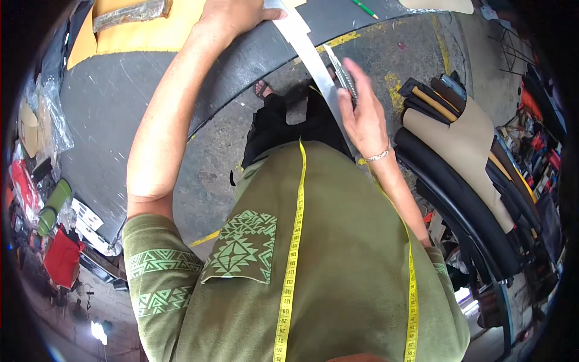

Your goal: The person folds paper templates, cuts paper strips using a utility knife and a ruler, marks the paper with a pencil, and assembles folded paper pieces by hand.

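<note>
Your right hand (365, 114) is closed around a slim knife (342, 72), thumb and fingers along its ribbed grey handle, and what looks like a bare blade points up and away from you, just beside the ruler (316, 69). Your left hand (238, 15) lies on the table, its thumb resting on the ruler; the other fingertips are hidden, so I can't tell whether they press flat or grip. The ruler, a narrow, straight strip of shiny metal, crosses cream card (297, 25) with a stepped edge, then juts past the table's rim towards you. That overhang is a weak point, I'd judge: a knock from your wrist or body could swing the strip and drag the card with it. Smooth metal could also slide under a light thumb, and a slip of the blade could reach your clothes or that thumb. The table (120, 96) is dark, flat and faintly scuffed; on it lie a rough, worn block (129, 15) on a smooth yellow sheet (172, 37) and a thin green pencil (365, 9). A bendy yellow tape measure (292, 253) hangs down your soft olive shirt (344, 241); leaning in, you could snag it. Glossy black rolls (464, 193) lie to your right, partly under a limp beige sheet (461, 151).
</note>
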Demonstrator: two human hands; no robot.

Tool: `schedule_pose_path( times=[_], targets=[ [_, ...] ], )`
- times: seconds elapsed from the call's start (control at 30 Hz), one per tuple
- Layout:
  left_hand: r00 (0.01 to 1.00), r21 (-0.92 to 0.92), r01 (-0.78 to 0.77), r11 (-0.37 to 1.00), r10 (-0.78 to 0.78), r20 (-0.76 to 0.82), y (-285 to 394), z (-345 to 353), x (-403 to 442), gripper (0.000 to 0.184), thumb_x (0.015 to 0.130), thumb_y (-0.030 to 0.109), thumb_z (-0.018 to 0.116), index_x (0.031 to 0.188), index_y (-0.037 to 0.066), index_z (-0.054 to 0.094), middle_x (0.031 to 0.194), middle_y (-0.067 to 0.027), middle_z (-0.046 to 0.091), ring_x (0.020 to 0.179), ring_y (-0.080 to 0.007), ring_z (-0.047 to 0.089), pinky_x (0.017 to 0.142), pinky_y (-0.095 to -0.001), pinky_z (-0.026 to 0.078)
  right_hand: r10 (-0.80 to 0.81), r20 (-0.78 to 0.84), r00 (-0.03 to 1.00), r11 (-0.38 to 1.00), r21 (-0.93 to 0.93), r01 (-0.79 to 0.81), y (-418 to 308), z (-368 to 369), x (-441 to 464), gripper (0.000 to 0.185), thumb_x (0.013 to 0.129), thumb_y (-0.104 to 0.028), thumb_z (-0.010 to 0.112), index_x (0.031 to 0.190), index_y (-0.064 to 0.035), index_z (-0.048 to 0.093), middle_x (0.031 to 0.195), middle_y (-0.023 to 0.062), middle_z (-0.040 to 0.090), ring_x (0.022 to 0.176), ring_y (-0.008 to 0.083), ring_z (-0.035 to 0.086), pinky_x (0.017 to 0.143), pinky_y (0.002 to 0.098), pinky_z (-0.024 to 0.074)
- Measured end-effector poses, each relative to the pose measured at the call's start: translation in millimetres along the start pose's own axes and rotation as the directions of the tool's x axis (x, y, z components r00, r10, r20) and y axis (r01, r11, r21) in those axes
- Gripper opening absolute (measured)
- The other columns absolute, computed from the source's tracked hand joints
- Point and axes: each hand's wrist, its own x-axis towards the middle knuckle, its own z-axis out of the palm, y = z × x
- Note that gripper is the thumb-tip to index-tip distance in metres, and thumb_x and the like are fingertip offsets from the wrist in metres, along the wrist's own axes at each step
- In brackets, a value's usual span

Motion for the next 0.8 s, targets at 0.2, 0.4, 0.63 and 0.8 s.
schedule_pose_path(
  times=[0.2, 0.4, 0.63, 0.8],
  targets=[
    [0.998, -0.096, 0.0, 0.995, -0.006, -0.062, -1.1, -6.1, -7.8, 0.094, 0.08, 0.05, 0.073, 0.135, -0.018, 0.038, 0.139, -0.0343, 0.044, 0.133, -0.0448, 0.04, 0.114, -0.0443, 0.032, -0.061, -0.019, 0.998, 0.981, -0.184, 0.057, 24.4, 10.2, -5.7, 0.066, 0.07, -0.035, 0.087, 0.121, -0.0023, 0.058, 0.091, 0.0131, 0.064, 0.086, 0.0362, 0.065, 0.072, 0.0409, 0.0523],
    [0.936, -0.46, 0.112, 0.881, -0.249, -0.249, -30.3, 3.0, 4.9, 0.065, 0.087, 0.034, 0.068, 0.13, -0.01, 0.046, 0.125, -0.0299, 0.055, 0.118, -0.0452, 0.052, 0.104, -0.0478, 0.042, 0.348, 0.108, 0.931, 0.937, -0.066, -0.343, 20.2, -0.9, -16.1, 0.043, 0.07, -0.019, 0.069, 0.108, -0.0054, 0.054, 0.084, 0.0196, 0.063, 0.076, 0.0382, 0.064, 0.07, 0.043, 0.0504],
    [0.955, -0.253, 0.213, 0.944, -0.255, -0.148, -22.9, -23.2, 26.9, 0.078, 0.072, 0.034, 0.082, 0.128, -0.008, 0.048, 0.124, -0.031, 0.056, 0.119, -0.0452, 0.052, 0.102, -0.0476, 0.044, 0.351, 0.107, 0.93, 0.935, 0.022, -0.355, 53.2, -15.2, -31.1, 0.04, 0.075, -0.015, 0.066, 0.111, -0.0067, 0.05, 0.085, 0.0184, 0.061, 0.082, 0.04, 0.064, 0.075, 0.0442, 0.0497],
    [0.955, -0.21, 0.295, 0.932, -0.28, 0.096, -33.3, -29.9, 50.6, 0.087, 0.066, 0.038, 0.087, 0.13, -0.008, 0.048, 0.128, -0.0333, 0.054, 0.124, -0.044, 0.051, 0.105, -0.0462, 0.043, 0.298, 0.063, 0.952, 0.951, 0.063, -0.302, 48.2, -17.7, -23.7, 0.039, 0.077, -0.015, 0.067, 0.11, -0.007, 0.05, 0.087, 0.0172, 0.062, 0.081, 0.038, 0.064, 0.074, 0.0425, 0.0505]
  ],
)
